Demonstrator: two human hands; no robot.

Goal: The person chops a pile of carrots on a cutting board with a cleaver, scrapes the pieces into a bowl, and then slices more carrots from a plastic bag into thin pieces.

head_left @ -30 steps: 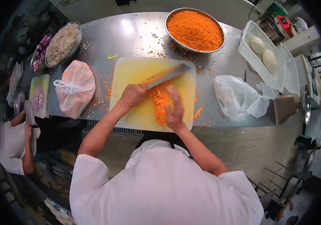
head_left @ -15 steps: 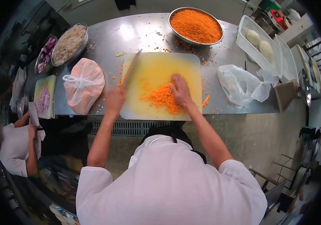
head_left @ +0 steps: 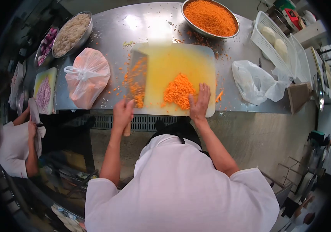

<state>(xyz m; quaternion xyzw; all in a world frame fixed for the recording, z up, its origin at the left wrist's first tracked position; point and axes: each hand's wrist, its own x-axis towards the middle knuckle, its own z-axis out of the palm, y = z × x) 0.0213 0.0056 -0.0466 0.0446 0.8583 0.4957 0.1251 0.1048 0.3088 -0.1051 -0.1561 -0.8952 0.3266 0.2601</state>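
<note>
My left hand grips the wooden handle of a cleaver at the left side of the yellow-stained cutting board. The broad blade lies turned with its flat face up, and orange bits cling to it. Finely chopped carrot sits in a compact heap on the board. My right hand rests just right of that heap, fingers stretched out, with the thumb near its edge. Nothing shows in its grasp.
A bowl of chopped carrot stands behind. Leftward are a tied bag, a bowl of pale pieces and a person holding a blade. Rightward are a plastic bag and white basket.
The cleaver has turned from edge-on to flat face up, and my left hand has shifted nearer me. My right hand moved from the heap's top to its right side; the heap is more compact.
</note>
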